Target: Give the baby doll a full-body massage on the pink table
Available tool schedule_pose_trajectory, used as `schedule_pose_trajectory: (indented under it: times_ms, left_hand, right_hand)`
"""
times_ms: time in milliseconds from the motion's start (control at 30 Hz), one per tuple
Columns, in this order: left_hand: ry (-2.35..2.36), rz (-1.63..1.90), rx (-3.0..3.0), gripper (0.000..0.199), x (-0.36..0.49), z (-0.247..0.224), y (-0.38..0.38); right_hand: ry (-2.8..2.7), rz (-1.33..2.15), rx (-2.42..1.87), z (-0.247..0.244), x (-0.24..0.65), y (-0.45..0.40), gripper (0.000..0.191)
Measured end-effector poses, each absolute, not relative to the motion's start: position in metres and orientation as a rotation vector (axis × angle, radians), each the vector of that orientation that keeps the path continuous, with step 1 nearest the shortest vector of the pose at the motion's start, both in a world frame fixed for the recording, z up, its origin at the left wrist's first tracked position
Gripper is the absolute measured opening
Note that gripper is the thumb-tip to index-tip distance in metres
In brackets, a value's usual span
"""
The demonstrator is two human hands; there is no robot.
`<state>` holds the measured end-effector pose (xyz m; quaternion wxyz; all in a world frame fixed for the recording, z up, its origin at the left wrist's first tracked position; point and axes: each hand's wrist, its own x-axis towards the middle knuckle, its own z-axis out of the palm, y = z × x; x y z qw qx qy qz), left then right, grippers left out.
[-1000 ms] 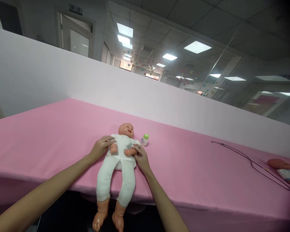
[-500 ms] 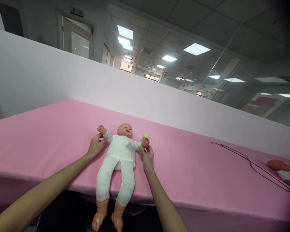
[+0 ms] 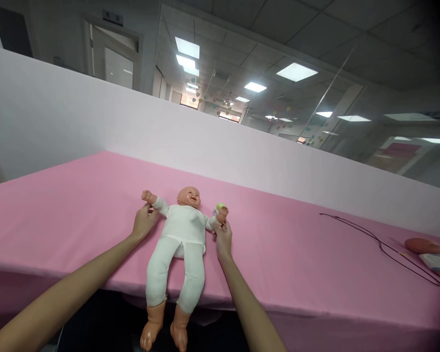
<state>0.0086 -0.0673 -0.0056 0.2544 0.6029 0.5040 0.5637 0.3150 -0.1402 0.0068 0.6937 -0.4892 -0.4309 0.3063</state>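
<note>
A baby doll (image 3: 185, 225) in a white cloth body lies on its back on the pink-covered table (image 3: 286, 254). Its head points to the far side, and its bare feet hang past the front edge. My left hand (image 3: 144, 222) is closed on the doll's arm at the picture's left, near the wrist. On the other side my right hand (image 3: 224, 240) grips the doll's other arm close to its hand. Both doll arms are spread outward. A small green-topped object (image 3: 220, 206) shows just behind the doll's hand on the right, partly hidden by it.
A thin dark cord (image 3: 374, 237) lies looped on the right of the table. Beside it, at the right edge, is another doll (image 3: 427, 249), partly cut off. A low white partition (image 3: 223, 142) runs along the table's back, with a glass pane above.
The doll's arm in my left hand has tilted slightly further outward to the left. My right hand has barely moved, and the view has shifted a little.
</note>
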Motion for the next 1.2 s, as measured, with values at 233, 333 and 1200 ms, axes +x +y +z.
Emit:
schedule_pose_trajectory:
  times_ms: [233, 333, 1200]
  left_hand:
    - [1.281, 1.529, 1.766, 0.028, 0.009, -0.005, -0.068]
    - [1.110, 1.511, 2.213, 0.036, 0.013, -0.004, -0.078]
    - [1.028, 1.506, 2.316, 0.043, 0.012, -0.003, -0.080]
  right_hand:
    - [-0.936, 0.687, -1.093, 0.009, 0.320, -0.141, 0.052]
    - [-1.201, 0.682, -1.033, 0.014, 0.308, -0.146, 0.048]
    - [-1.494, 0.600, -1.039, 0.017, 0.304, -0.152, 0.037]
